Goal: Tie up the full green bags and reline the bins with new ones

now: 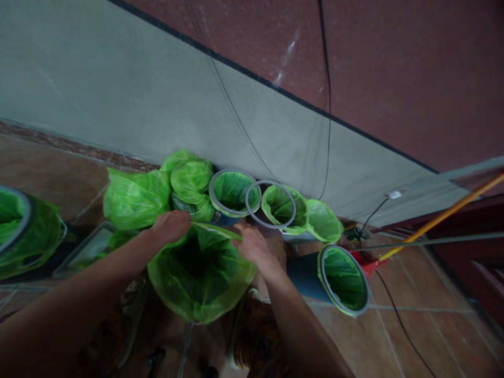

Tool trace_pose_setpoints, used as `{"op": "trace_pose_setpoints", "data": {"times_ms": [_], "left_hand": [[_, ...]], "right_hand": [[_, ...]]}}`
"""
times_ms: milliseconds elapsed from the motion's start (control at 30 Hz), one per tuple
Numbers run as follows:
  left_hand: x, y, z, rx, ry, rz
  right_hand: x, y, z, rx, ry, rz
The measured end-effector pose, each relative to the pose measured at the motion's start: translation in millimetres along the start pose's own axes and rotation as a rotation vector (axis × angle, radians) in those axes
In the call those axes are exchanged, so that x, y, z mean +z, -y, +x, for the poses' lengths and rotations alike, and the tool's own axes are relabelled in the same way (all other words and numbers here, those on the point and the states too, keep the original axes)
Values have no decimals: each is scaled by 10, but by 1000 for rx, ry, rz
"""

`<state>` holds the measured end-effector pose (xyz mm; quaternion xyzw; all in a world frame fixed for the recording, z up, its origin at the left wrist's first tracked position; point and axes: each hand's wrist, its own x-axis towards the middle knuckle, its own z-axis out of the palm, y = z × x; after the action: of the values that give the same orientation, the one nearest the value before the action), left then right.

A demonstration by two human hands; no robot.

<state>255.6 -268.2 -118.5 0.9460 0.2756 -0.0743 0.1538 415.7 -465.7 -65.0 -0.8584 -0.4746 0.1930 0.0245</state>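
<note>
A translucent green bin bag [205, 302] stands open in front of me, its mouth facing up and its inside dark. My left hand [172, 226] is closed on the far left of the bag's rim. Farther right, my right hand [252, 241] pinches the same rim, and the edge is stretched taut between both hands. Whatever supports the bag below is hidden. Just beyond my right hand, a loose grey ring [293, 215] leans across two lined bins.
Tied green bags [136, 197] sit by the wall. Along it stand a ringed bin [212, 197] and more green-lined bins [325, 220]. A blue bin [309, 275] tilts at right near a yellow pole [444, 220]. Another lined bin [27, 215] is at far left, beside a pale tray [79, 247].
</note>
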Motion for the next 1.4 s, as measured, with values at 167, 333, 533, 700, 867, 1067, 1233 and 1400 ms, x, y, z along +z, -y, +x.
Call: {"op": "trace_pose_setpoints", "data": {"times_ms": [167, 333, 533, 700, 867, 1067, 1233, 1400], "left_hand": [[-39, -51, -6, -36, 42, 74], [-135, -75, -52, -69, 78, 97], [-140, -126, -66, -20, 62, 133], [-90, -327, -99, 58, 18, 132], [-68, -608, -177, 127, 9, 66], [-43, -693, -196, 200, -14, 40], [-68, -572, -172, 143, 24, 100], [-112, -445, -165, 131, 9, 147]], "right_hand": [[146, 81, 52, 46, 40, -90], [15, 36, 92, 22, 70, -7], [-35, -36, 65, 178, 158, -39], [68, 119, 52, -5, 14, 74], [94, 306, 63, -144, -65, 76], [46, 360, 53, -126, -58, -42], [2, 335, 46, -27, -74, -90], [-77, 220, 66, 78, -113, -97]]}}
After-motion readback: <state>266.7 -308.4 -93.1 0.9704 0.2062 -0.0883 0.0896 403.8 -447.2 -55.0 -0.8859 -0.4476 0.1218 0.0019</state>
